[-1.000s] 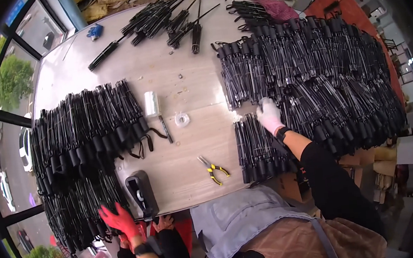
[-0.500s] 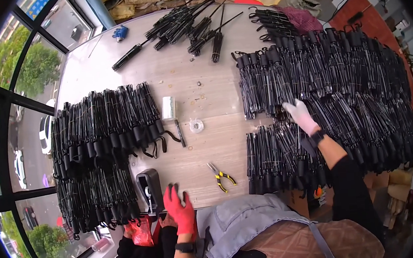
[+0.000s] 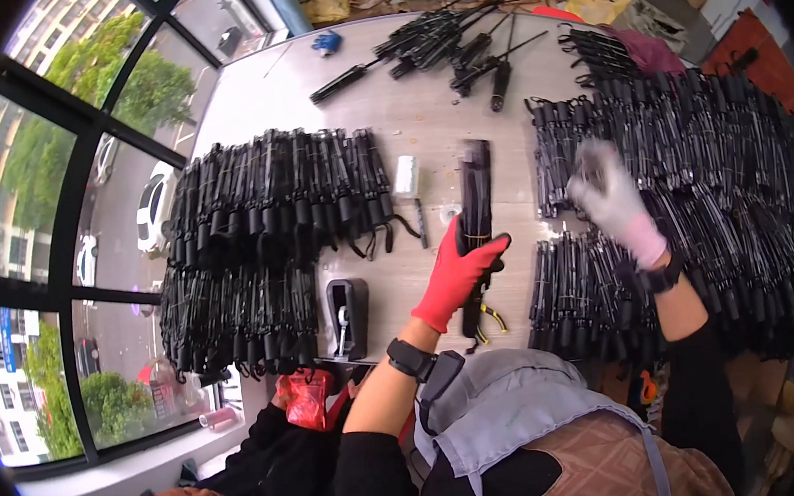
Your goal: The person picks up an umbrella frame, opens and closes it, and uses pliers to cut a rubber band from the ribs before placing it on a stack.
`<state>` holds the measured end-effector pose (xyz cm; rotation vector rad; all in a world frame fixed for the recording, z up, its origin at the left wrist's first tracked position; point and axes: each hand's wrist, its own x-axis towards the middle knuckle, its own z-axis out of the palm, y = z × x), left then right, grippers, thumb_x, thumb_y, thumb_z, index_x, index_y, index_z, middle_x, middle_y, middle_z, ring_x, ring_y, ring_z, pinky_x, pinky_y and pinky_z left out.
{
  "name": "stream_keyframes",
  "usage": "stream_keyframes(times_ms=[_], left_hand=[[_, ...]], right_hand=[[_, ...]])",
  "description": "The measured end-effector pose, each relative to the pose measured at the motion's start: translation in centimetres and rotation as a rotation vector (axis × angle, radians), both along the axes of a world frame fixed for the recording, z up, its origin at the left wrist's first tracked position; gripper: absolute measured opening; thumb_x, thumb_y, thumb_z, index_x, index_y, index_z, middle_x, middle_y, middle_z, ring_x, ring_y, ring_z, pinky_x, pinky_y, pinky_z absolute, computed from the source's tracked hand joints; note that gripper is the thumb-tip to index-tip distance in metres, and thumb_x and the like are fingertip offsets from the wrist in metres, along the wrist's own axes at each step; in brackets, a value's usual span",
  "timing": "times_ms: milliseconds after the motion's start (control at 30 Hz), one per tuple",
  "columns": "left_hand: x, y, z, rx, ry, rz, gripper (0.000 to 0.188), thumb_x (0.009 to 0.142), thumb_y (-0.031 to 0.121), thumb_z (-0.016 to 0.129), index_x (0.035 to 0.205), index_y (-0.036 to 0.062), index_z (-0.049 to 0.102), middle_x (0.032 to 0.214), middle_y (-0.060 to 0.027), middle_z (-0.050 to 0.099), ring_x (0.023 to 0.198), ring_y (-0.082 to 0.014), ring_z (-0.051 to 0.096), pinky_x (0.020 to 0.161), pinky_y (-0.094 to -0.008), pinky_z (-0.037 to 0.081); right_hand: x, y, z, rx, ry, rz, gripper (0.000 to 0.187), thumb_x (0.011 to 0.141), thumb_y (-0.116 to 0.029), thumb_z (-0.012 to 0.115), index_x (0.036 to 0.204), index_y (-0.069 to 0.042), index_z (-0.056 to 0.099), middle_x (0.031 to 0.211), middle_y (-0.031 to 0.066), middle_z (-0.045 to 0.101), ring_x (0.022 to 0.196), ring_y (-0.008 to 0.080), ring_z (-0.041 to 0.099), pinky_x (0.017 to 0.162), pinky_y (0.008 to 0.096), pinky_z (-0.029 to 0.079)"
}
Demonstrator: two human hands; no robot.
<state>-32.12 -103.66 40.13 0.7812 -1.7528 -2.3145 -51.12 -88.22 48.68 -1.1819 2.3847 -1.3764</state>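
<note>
My left hand [image 3: 457, 278], in a red glove with dark fingertips, is closed around a folded black umbrella frame [image 3: 476, 178]. It holds the frame roughly upright in the picture over the middle of the table. My right hand [image 3: 614, 203], in a white glove, hovers by the right-hand piles of umbrella frames [image 3: 682, 130]; motion smears its fingers. Yellow-and-black pliers [image 3: 492, 320] lie partly hidden behind the held frame. Beyond my left hand, a clear roll [image 3: 449, 212] is partly covered.
More umbrella frames [image 3: 267, 189] lie in two rows at the left. A black tape dispenser [image 3: 347, 320], a marker [image 3: 421, 223] and a white packet [image 3: 405, 176] sit nearby. Loose frames [image 3: 435, 43] and a blue glove [image 3: 327, 42] are at the back. Another person [image 3: 266, 480] is at lower left.
My left hand, empty before, has moved right and up and now grips an umbrella frame. My right hand has lifted from the right-hand piles. The whole view has shifted.
</note>
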Motion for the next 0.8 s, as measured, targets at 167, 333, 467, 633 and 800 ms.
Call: stream_keyframes(times_ms=[167,333,467,633,800], left_hand=[[1.4,1.6,2.1,0.363,0.327,0.356,0.032,0.092,0.023,0.063,0.116,0.0056,0.051,0.086,-0.0064,0.064,0.078,-0.0185,0.066,0.064,-0.0324,0.054],[3.0,-3.1,1.2,0.328,0.448,0.511,0.034,0.094,0.027,0.06,0.118,0.0039,0.05,0.092,-0.0112,0.066,0.078,-0.0224,0.067,0.067,-0.0342,0.056],[3.6,-5.2,0.9,0.464,0.586,0.658,0.038,0.095,0.031,0.058,0.12,0.0033,0.049,0.096,-0.0125,0.067,0.08,-0.0236,0.068,0.067,-0.0349,0.057],[5.1,-0.8,1.6,0.599,0.534,0.521,0.04,0.094,0.03,0.059,0.123,0.0036,0.048,0.096,-0.0108,0.067,0.077,-0.024,0.068,0.066,-0.035,0.057],[5.3,0.7,0.9,0.463,0.438,0.556,0.04,0.092,0.019,0.063,0.125,0.0055,0.046,0.089,-0.0064,0.064,0.071,-0.0214,0.066,0.064,-0.0328,0.055]], right_hand=[[11.1,0.9,-8.2,0.276,-0.728,0.647,0.033,0.093,-0.026,0.056,0.11,0.0,0.047,0.081,0.0067,0.057,0.072,0.0135,0.056,0.065,0.0265,0.048],[14.9,0.2,-8.2,0.352,-0.806,0.612,0.03,0.095,-0.03,0.055,0.098,-0.002,0.046,0.074,0.0039,0.055,0.062,0.0098,0.054,0.059,0.0264,0.047],[15.2,-0.2,-7.2,0.316,-0.893,0.639,0.032,0.095,-0.031,0.055,0.097,-0.001,0.045,0.07,0.0022,0.054,0.058,0.01,0.053,0.056,0.027,0.046],[14.8,-0.5,-7.5,0.282,-0.928,0.653,0.032,0.094,-0.031,0.055,0.096,-0.001,0.044,0.07,0.0036,0.056,0.058,0.0099,0.054,0.054,0.0274,0.046],[14.2,-0.1,-7.2,0.297,-0.545,0.615,0.03,0.094,-0.027,0.055,0.1,0.002,0.051,0.071,0.0093,0.06,0.059,0.016,0.058,0.057,0.0287,0.048]])
